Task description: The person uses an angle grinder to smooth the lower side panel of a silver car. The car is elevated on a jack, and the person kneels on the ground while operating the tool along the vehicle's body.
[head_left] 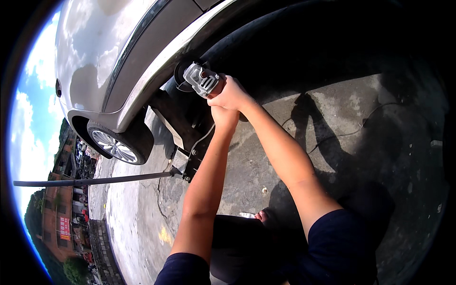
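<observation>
Beside the car (99, 52), whose silver body fills the upper left, everything else is placed with respect to it. Left of the car: sky with clouds, and below it distant brick buildings (61, 218) seen at the bent rim of the view. Under the car's rear: a wheel (114, 145) with a silver spoked rim, standing on the concrete ground (142, 223). Running from the far left toward the car's underside: a long dark jack handle (95, 180), lying nearly level and ending at a black jack (183, 123) set under the sill. At the car's lower edge, by the dark wheel arch: an angle grinder (202, 78) with a grey metal head, its disc (183, 76) close against the car's trim; whether it touches cannot be told. Just right of the grinder's head: the right hand (230, 95), fingers wrapped around the grinder's body. Just below that: the left hand (223, 116), mostly hidden behind the right one, so its finger state cannot be told. Right of the car, on the ground: the person's shadow (308, 123) and a thin cable (361, 126) trailing across the concrete.
</observation>
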The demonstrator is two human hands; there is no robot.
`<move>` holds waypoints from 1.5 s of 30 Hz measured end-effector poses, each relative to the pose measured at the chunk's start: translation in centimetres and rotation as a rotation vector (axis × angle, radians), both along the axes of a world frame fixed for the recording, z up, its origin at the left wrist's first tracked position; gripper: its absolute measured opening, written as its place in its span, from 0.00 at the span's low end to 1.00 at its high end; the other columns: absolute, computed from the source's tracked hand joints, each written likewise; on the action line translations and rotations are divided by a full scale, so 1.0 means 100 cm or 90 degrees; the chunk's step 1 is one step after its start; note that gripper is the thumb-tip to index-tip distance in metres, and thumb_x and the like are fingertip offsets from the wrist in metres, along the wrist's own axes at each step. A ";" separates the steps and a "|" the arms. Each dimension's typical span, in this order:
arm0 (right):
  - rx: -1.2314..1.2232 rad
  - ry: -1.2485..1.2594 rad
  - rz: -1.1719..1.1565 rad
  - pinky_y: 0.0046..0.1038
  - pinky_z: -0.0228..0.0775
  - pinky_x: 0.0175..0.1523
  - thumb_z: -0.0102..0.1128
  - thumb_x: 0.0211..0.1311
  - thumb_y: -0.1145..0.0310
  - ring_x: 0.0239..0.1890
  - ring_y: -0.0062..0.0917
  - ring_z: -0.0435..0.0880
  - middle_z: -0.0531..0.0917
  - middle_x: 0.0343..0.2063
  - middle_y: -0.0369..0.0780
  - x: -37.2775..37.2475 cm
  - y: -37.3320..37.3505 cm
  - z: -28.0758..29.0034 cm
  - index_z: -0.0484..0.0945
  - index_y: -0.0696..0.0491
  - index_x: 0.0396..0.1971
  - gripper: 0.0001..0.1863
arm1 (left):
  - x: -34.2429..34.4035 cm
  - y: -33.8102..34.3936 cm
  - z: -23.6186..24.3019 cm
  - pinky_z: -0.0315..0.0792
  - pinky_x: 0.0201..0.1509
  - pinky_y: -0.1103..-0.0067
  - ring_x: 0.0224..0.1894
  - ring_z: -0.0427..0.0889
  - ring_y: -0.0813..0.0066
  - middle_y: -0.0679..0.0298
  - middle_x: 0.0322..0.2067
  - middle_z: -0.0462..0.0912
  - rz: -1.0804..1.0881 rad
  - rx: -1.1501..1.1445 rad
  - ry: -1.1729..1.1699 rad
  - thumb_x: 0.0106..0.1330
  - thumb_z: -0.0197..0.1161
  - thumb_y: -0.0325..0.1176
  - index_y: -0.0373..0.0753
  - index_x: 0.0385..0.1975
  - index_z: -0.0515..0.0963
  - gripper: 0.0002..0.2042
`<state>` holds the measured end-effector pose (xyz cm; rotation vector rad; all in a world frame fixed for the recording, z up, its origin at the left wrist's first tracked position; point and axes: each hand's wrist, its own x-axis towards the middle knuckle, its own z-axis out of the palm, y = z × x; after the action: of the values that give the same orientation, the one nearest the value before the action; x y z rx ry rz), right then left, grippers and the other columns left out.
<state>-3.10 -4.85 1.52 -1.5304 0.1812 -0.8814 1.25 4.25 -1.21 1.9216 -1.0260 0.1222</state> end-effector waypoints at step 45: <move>0.603 -0.577 0.567 0.30 0.77 0.54 0.69 0.52 0.72 0.44 0.26 0.85 0.86 0.40 0.40 0.077 0.119 0.008 0.82 0.57 0.53 0.25 | 0.002 0.128 0.100 0.79 0.43 0.53 0.43 0.85 0.38 0.44 0.40 0.84 0.308 0.388 -0.488 0.52 0.78 0.45 0.38 0.48 0.65 0.32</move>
<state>4.57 7.02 2.32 -0.1560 -0.6286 -0.5284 1.47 17.05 8.75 2.7541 -1.1258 0.9799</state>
